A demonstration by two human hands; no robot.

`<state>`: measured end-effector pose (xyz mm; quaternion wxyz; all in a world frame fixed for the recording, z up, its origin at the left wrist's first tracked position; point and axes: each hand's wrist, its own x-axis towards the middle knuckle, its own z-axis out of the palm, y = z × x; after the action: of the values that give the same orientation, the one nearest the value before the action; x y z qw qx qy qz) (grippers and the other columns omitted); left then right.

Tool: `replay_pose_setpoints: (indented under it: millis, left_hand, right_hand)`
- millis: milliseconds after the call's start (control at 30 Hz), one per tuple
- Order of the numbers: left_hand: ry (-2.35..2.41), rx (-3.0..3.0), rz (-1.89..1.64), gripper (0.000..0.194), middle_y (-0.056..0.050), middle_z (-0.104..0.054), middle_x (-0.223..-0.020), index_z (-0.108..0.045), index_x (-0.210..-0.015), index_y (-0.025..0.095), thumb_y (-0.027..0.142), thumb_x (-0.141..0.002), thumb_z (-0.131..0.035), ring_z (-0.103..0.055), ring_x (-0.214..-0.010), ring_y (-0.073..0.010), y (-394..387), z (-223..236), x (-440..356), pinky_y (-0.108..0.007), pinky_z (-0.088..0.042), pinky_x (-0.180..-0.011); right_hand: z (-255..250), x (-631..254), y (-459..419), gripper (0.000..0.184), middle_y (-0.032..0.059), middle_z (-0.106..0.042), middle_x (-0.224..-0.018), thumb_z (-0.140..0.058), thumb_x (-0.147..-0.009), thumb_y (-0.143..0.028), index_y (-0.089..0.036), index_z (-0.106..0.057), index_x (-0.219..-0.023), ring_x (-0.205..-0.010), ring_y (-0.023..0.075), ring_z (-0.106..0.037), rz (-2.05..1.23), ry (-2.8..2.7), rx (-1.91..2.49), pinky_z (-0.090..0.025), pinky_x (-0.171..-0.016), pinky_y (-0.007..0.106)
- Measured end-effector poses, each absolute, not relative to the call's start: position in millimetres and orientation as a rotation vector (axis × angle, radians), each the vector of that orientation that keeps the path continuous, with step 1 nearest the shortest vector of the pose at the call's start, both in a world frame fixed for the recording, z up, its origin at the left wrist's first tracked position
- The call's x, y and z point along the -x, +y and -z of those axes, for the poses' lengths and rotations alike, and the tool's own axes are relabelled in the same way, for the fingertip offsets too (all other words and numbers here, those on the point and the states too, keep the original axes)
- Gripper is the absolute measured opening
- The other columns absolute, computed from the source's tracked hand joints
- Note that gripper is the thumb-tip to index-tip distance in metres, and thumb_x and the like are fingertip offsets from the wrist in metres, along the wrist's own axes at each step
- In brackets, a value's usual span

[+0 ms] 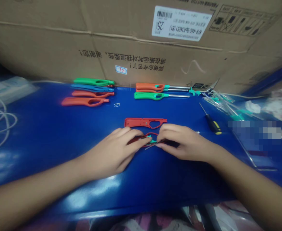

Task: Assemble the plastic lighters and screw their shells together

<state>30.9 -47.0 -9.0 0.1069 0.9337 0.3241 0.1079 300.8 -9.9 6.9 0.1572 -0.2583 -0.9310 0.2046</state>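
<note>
My left hand [114,147] is closed around the rear of a red lighter casing half [153,133], its thumb by a teal trigger [152,141] set in the casing. At the front end of the same casing, my right hand [184,141] pinches with thumb and fingers, which hide most of that end. A thin grey strip or wire [149,147] sticks out by the right fingertips; what it belongs to is unclear. Just beyond both hands lies the matching red casing half [135,122], inner side up, on the blue table [83,186].
Green [92,81], blue [90,87] and orange [83,102] handles lie back left, near small screws [117,104]. Assembled orange [149,87] and green [145,96] lighters lie behind. At right are a screwdriver [213,123], a parts pile [221,101] and a phone-like object [254,154]. A cardboard box [71,38] stands behind.
</note>
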Motion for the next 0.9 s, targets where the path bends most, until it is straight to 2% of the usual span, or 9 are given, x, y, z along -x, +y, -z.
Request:
replay_pose_setpoints:
  millis: [67,200,267,333,533,600,700,900]
  left_hand:
    - [0.955,-2.729,-0.329,0.043,-0.010,-0.057,-0.133,-0.049,-0.142,0.028,0.019,-0.101,-0.041,-0.054,-0.114,-0.0270,-47,9,-30,-0.043,-0.047,-0.092]
    - [0.949,-2.721,-0.350,0.035,-0.008,-0.058,-0.132,-0.054,-0.134,0.028,0.021,-0.103,-0.040,-0.056,-0.111,-0.0259,-46,9,-29,-0.042,-0.046,-0.090]
    - [0.942,-2.719,-0.370,0.033,-0.007,-0.058,-0.133,-0.055,-0.131,0.027,0.021,-0.103,-0.039,-0.056,-0.111,-0.0254,-47,10,-29,-0.042,-0.047,-0.091]
    - [0.942,-2.722,-0.394,0.032,-0.006,-0.058,-0.138,-0.055,-0.130,0.025,0.019,-0.103,-0.040,-0.055,-0.116,-0.0254,-48,10,-28,-0.043,-0.047,-0.094]
    - [0.847,-2.789,-0.387,0.050,-0.004,-0.051,-0.151,-0.049,-0.139,0.023,0.007,-0.092,-0.046,-0.050,-0.131,-0.0270,-51,9,-26,-0.046,-0.044,-0.106]
    - [0.819,-2.801,-0.385,0.055,-0.004,-0.052,-0.151,-0.049,-0.140,0.023,0.005,-0.088,-0.047,-0.050,-0.131,-0.0274,-51,9,-25,-0.046,-0.045,-0.106]
    - [0.815,-2.805,-0.378,0.058,-0.003,-0.053,-0.151,-0.050,-0.140,0.022,0.002,-0.085,-0.047,-0.050,-0.129,-0.0273,-50,9,-24,-0.046,-0.046,-0.106]
    - [0.820,-2.815,-0.393,0.058,-0.001,-0.054,-0.150,-0.049,-0.142,0.022,0.004,-0.087,-0.046,-0.051,-0.129,-0.0261,-49,11,-24,-0.044,-0.048,-0.106]
  right_hand:
    - [-9,-308,-2,0.008,0.0052,-0.065,-0.094,-0.056,-0.097,-0.025,-0.021,-0.063,-0.096,-0.087,0.0167,-0.061,-0.487,-2.563,0.794,-0.048,-0.077,0.029]
    - [-8,-342,31,0.009,0.0080,-0.067,-0.091,-0.056,-0.093,-0.024,-0.021,-0.063,-0.088,-0.089,0.0243,-0.061,-0.009,-2.306,1.124,-0.047,-0.086,0.041]
    - [-4,-363,48,0.013,0.0118,-0.067,-0.099,-0.057,-0.089,-0.027,-0.019,-0.066,-0.093,-0.100,0.0305,-0.060,0.120,-2.250,1.426,-0.045,-0.093,0.047]
    - [1,-380,60,0.026,0.0153,-0.064,-0.113,-0.056,-0.088,-0.032,-0.017,-0.068,-0.105,-0.114,0.0348,-0.056,0.174,-2.170,1.835,-0.043,-0.099,0.050]
    - [13,-397,71,0.053,0.0218,-0.055,-0.134,-0.055,-0.087,-0.044,-0.014,-0.061,-0.130,-0.123,0.0435,-0.049,0.208,-2.012,2.167,-0.043,-0.097,0.057]
    - [13,-402,74,0.057,0.0249,-0.053,-0.137,-0.051,-0.090,-0.047,-0.011,-0.058,-0.134,-0.125,0.0455,-0.048,0.216,-1.961,2.258,-0.043,-0.097,0.058]
    - [12,-416,80,0.054,0.0268,-0.054,-0.135,-0.046,-0.093,-0.043,-0.009,-0.057,-0.133,-0.125,0.0445,-0.049,0.238,-1.895,2.359,-0.044,-0.097,0.057]
    - [16,-437,92,0.048,0.0255,-0.059,-0.124,-0.056,-0.088,-0.034,-0.007,-0.062,-0.127,-0.121,0.0415,-0.053,0.251,-1.806,2.496,-0.046,-0.095,0.049]
